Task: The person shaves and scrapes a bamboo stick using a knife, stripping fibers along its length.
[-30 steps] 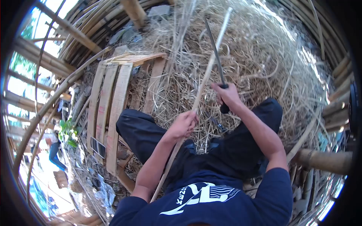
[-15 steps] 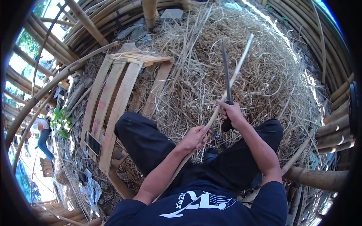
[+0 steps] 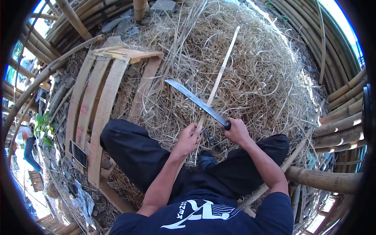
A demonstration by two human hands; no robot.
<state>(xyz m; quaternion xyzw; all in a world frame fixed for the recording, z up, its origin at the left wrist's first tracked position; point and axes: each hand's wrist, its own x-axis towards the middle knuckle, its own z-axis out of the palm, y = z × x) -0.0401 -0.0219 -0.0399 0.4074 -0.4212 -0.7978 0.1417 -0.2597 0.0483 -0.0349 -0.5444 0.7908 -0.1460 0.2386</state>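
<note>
My left hand (image 3: 187, 140) is closed round a long pale bamboo strip (image 3: 220, 74). The strip slants from near my lap, under my left forearm, out over the shavings, its far end pointing up and slightly right. In my right hand (image 3: 236, 132) is the dark handle of a long-bladed machete (image 3: 190, 95). Its blade points up and left and crosses the strip just beyond my left hand, seeming to lie against it. Both hands are above the gap between my bent, dark-trousered legs. A foot in a dark sandal (image 3: 206, 159) shows below the hands.
A heap of bamboo shavings (image 3: 266, 74) spreads ahead of me. To the left stands a slatted wooden crate (image 3: 103, 105) with a phone (image 3: 78, 153) on it. Bamboo poles (image 3: 325, 178) edge the right side. Another person (image 3: 28, 145) is far left, beyond the poles.
The machete has swung from pointing upward beside the strip to lying across it, blade to the left. My left hand and the strip have shifted left in view; the view itself has shifted slightly.
</note>
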